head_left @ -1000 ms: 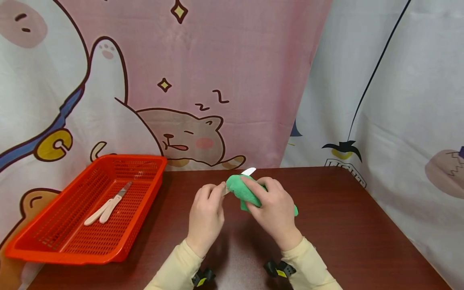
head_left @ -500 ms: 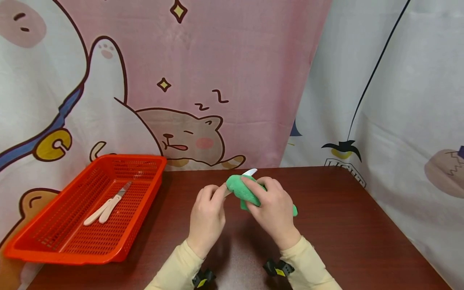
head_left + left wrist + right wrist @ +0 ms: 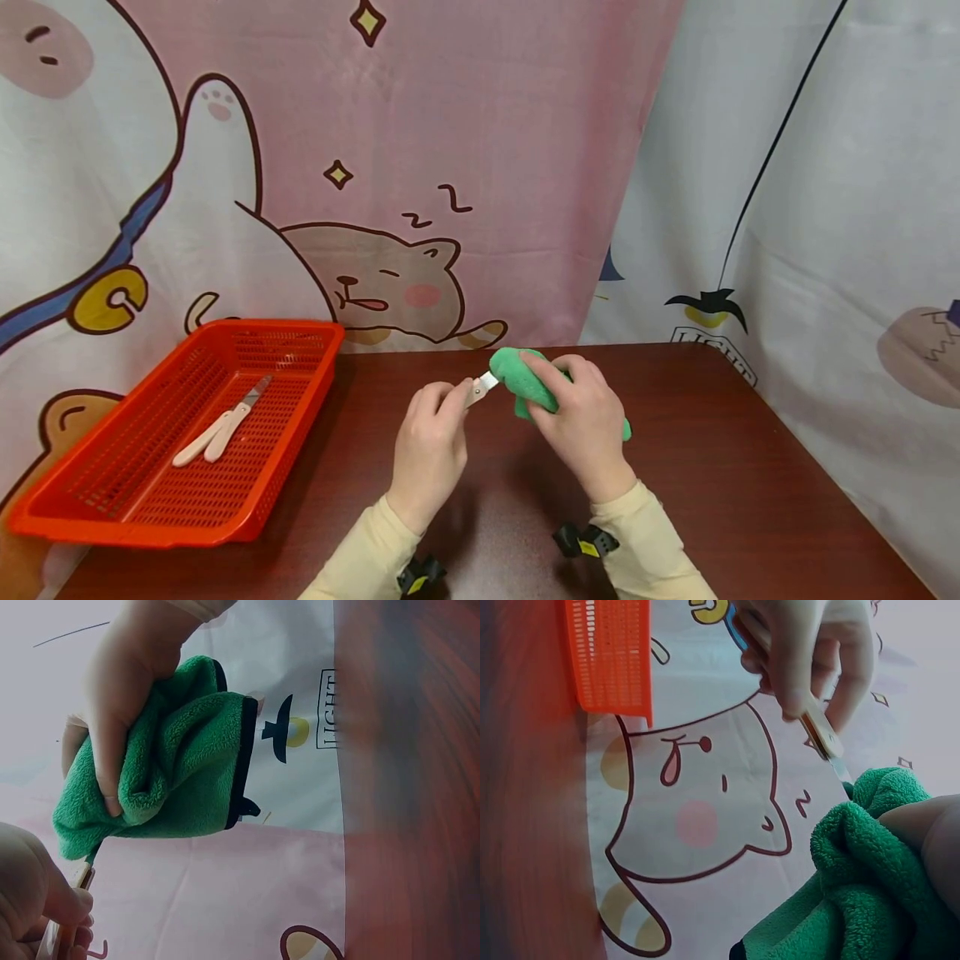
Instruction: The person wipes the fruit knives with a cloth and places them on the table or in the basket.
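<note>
My left hand (image 3: pixel 429 450) grips the pale handle of a knife (image 3: pixel 477 392). Its blade points away to the right, and only the part by the handle shows. A fluffy green cloth (image 3: pixel 521 377), bunched around the rest of the blade, hides the tip. My right hand (image 3: pixel 581 421) holds this cloth, thumb and fingers pressing it from both sides. In the left wrist view, the cloth (image 3: pixel 187 757) hangs in folds with a dark edging. From the right wrist view, the knife handle (image 3: pixel 821 735) shows between the left fingers, the blade running into the cloth (image 3: pixel 870 877).
A red plastic basket (image 3: pixel 176 533) stands on the left of the dark brown table (image 3: pixel 720 483). Inside it lie two white handles (image 3: pixel 213 435) with a serrated-looking blade. A printed cartoon curtain (image 3: pixel 525 167) hangs behind the table's far edge.
My right hand has moved the cloth right and slightly away along the blade. The blade tip that stuck out behind the cloth is now covered, and the blade near the handle shows. The left hand barely moved.
</note>
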### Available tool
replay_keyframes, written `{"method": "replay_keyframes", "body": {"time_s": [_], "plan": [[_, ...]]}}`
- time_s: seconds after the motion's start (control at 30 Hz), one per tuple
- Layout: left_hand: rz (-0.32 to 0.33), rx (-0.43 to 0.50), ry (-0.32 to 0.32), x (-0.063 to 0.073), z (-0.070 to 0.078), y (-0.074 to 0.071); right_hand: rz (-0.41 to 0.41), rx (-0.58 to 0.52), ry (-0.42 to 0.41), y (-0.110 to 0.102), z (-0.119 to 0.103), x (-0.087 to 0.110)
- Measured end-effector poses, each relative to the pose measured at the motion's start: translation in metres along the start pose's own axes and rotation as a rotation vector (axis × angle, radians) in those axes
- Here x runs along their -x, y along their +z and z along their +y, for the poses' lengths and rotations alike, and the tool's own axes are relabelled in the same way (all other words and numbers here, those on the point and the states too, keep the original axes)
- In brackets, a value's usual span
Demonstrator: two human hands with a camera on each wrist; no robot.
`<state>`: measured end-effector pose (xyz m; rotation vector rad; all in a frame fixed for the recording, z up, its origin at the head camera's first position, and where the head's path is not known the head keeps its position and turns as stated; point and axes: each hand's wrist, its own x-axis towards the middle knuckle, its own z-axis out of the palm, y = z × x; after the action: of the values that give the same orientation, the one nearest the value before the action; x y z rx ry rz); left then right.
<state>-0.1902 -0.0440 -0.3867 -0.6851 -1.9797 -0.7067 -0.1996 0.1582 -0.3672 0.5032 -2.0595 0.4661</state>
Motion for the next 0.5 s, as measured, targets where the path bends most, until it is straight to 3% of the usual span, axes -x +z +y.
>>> {"method": "replay_keyframes", "body": {"time_s": [0.5], "plan": [[-0.021, 0.011, -0.010, 0.000, 0.002, -0.001, 0.025, 0.009, 0.078, -0.007, 0.013, -0.002]]}}
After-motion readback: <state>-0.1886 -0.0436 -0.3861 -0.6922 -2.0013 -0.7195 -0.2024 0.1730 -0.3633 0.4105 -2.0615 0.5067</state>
